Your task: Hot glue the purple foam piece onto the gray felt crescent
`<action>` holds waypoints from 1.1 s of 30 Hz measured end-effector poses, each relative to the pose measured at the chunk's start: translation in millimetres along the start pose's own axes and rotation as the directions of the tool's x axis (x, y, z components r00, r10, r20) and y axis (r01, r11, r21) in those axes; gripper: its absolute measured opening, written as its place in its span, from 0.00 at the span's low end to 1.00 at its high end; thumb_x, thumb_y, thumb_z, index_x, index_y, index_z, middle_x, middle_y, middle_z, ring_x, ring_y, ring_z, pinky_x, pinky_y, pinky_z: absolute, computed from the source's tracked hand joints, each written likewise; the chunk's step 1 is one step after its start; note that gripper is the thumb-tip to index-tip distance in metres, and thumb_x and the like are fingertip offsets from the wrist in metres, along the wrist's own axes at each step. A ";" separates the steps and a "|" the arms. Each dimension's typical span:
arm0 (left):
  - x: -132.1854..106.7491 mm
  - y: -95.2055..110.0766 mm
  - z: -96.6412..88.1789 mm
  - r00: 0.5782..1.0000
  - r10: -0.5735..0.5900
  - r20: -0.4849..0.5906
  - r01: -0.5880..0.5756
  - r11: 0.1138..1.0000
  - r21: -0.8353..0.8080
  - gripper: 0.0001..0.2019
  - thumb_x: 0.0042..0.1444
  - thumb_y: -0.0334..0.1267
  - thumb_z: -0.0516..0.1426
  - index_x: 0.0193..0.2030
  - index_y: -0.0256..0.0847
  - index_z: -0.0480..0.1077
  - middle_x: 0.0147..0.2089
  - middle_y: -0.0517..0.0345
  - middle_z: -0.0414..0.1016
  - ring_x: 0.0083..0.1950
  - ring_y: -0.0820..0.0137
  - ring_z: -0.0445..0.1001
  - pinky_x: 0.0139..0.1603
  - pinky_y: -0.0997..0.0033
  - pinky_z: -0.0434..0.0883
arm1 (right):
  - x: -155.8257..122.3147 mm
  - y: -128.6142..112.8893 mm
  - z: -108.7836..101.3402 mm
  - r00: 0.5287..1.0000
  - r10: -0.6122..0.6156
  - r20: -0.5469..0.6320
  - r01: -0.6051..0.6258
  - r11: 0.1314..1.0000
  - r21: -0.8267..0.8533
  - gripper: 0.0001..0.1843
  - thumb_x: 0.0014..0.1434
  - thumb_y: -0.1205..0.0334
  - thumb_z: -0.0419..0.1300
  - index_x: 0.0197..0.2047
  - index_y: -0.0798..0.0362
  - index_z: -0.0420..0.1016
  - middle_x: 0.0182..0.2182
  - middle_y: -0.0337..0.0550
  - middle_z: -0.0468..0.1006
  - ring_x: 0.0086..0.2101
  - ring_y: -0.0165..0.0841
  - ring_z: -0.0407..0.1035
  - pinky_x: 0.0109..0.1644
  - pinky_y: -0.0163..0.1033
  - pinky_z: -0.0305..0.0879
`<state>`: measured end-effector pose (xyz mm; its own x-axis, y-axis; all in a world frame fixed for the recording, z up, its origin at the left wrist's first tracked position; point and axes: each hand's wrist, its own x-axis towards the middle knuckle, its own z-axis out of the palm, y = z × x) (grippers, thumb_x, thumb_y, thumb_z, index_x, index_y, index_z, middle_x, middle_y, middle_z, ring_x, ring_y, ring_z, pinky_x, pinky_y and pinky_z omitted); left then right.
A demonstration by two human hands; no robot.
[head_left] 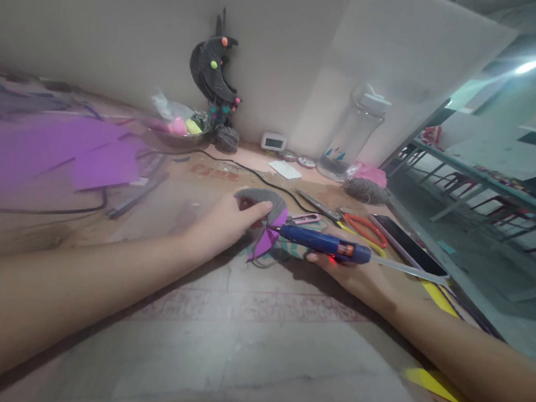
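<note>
Centre of frame: a crescent of purple paper partly wrapped in grey yarn [275, 202] hung above the table [234, 365], gripped by the left hand [234, 220]. Left thumb lay pressed on the grey wrapping; the fingers behind were mostly hidden, so a pinch, judged from the thumb. The crescent's long axis was bent: grey arc bowed up and to the right, then the bare purple end curved down to a tip at lower left. A loose grey strand looped below that tip.

Right hand [338, 268] was closed around a slim blue glue gun [324, 242], with part of its grip hidden. The gun lay almost level across the frame, nozzle to the left, a pale translucent glue stick [405, 268] out of its rear.

Key relation: the crescent lay left of the right hand, and the nozzle ended at the purple section where the grey wrapping stopped. Touching or just short, could not tell. Left hand was nearer, being on the piece itself; the right reached it only through the gun.

Just behind the nozzle: small pink-handled snips [305, 219]. Upper middle: a dark crescent ornament with coloured beads [212, 69] against the pale wall.
</note>
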<state>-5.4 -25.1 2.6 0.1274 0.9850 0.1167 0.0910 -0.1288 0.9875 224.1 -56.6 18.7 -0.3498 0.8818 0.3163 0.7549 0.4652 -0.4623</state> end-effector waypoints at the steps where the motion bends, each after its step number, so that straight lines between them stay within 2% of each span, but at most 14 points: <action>1: 0.1 -0.3 0.0 1.000 -0.001 -0.001 0.001 1.000 0.002 0.11 0.51 0.44 0.59 0.27 0.39 0.70 0.25 0.61 0.70 0.28 0.71 0.67 0.32 0.72 0.66 | 0.0 -1.1 -0.5 1.000 0.007 0.008 -0.007 1.000 -0.001 0.14 0.53 0.45 0.62 0.28 0.46 0.71 0.25 0.40 0.75 0.26 0.37 0.70 0.27 0.42 0.68; 4: 1.0 -1.9 -0.2 1.000 0.007 0.005 -0.007 1.000 -0.004 0.11 0.51 0.45 0.59 0.28 0.39 0.70 0.26 0.61 0.71 0.29 0.71 0.68 0.33 0.72 0.66 | -0.4 -4.7 -1.7 0.999 0.036 0.026 -0.036 0.999 -0.015 0.12 0.54 0.48 0.62 0.28 0.46 0.71 0.27 0.40 0.76 0.28 0.39 0.72 0.29 0.43 0.69; 8: 1.7 -2.9 0.0 1.000 0.008 0.013 -0.008 1.000 -0.009 0.12 0.52 0.45 0.59 0.27 0.39 0.69 0.26 0.62 0.70 0.29 0.72 0.68 0.33 0.72 0.66 | -0.8 -5.7 -1.2 1.000 0.018 0.016 -0.018 1.000 0.014 0.10 0.55 0.50 0.62 0.30 0.46 0.72 0.29 0.40 0.77 0.30 0.39 0.73 0.33 0.43 0.71; 14: 1.8 -3.8 -0.5 1.000 0.007 0.018 -0.006 1.000 -0.024 0.12 0.52 0.45 0.59 0.28 0.39 0.69 0.26 0.62 0.70 0.28 0.72 0.67 0.32 0.73 0.65 | 0.7 -1.7 -0.5 1.000 -0.003 -0.008 0.003 1.000 0.006 0.10 0.53 0.49 0.62 0.29 0.46 0.72 0.26 0.42 0.76 0.27 0.38 0.72 0.30 0.44 0.70; 18: 1.9 -3.6 -0.8 1.000 -0.023 0.016 0.023 1.000 -0.018 0.12 0.52 0.46 0.59 0.29 0.38 0.70 0.27 0.61 0.71 0.29 0.71 0.67 0.31 0.73 0.64 | 0.3 0.3 0.4 0.998 0.056 0.015 -0.056 0.998 0.013 0.11 0.53 0.49 0.63 0.28 0.46 0.71 0.25 0.41 0.75 0.26 0.39 0.71 0.28 0.44 0.69; 21: 1.4 -1.9 -0.8 0.999 -0.034 0.012 0.035 0.999 -0.017 0.12 0.51 0.47 0.59 0.31 0.39 0.71 0.28 0.60 0.72 0.29 0.70 0.68 0.32 0.72 0.64 | -0.2 0.8 1.2 0.999 0.051 0.004 -0.052 0.998 0.026 0.10 0.54 0.50 0.62 0.30 0.46 0.73 0.26 0.41 0.76 0.27 0.39 0.72 0.28 0.43 0.69; 28: 1.0 -0.9 -1.1 0.999 -0.034 -0.003 0.034 0.999 -0.019 0.13 0.50 0.47 0.60 0.30 0.38 0.72 0.28 0.61 0.73 0.29 0.71 0.69 0.33 0.71 0.66 | 0.6 -10.1 -3.5 0.997 0.070 -0.012 -0.070 0.997 -0.030 0.08 0.53 0.53 0.62 0.29 0.47 0.73 0.22 0.39 0.74 0.24 0.36 0.70 0.25 0.40 0.67; 33: 3.1 -6.8 -2.1 1.000 -0.014 0.010 0.015 1.000 -0.025 0.15 0.50 0.49 0.60 0.32 0.37 0.73 0.29 0.58 0.74 0.30 0.69 0.70 0.34 0.70 0.66 | 0.6 -16.3 -3.8 0.992 0.115 -0.048 -0.118 0.992 -0.044 0.08 0.51 0.54 0.62 0.27 0.49 0.74 0.24 0.40 0.76 0.25 0.37 0.72 0.27 0.41 0.69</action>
<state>-7.7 -20.9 -3.5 0.1355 0.9856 0.1015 0.0685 -0.1115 0.9914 213.7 -63.9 29.6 -0.2334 0.9249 0.3001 0.8146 0.3545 -0.4591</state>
